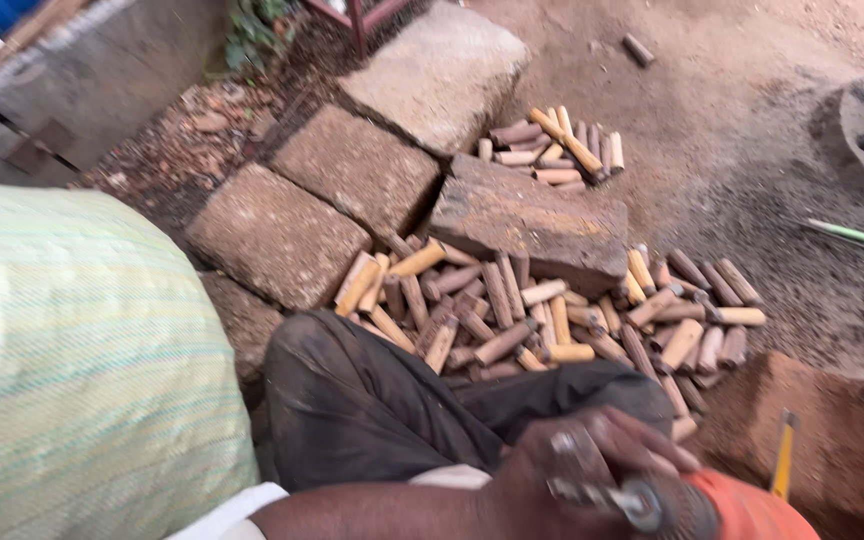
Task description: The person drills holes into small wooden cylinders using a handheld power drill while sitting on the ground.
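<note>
One hand (pixel 592 470), which side I cannot tell, is clamped on a small metal tool (pixel 624 497) at the knee. The wooden pegs (pixel 532 320) lie heaped just beyond against the stone block (pixel 532 220); a slip could scatter them or nick fingers.

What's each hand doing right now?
Left hand: closed around a small metal tool.
Right hand: not in view.

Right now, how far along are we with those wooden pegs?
Done, apparently: cut wooden pegs heaped below the stone block, with a smaller pile behind it. In hand: the hand grips a blurred metal piece. What remains can't be judged from here.
</note>
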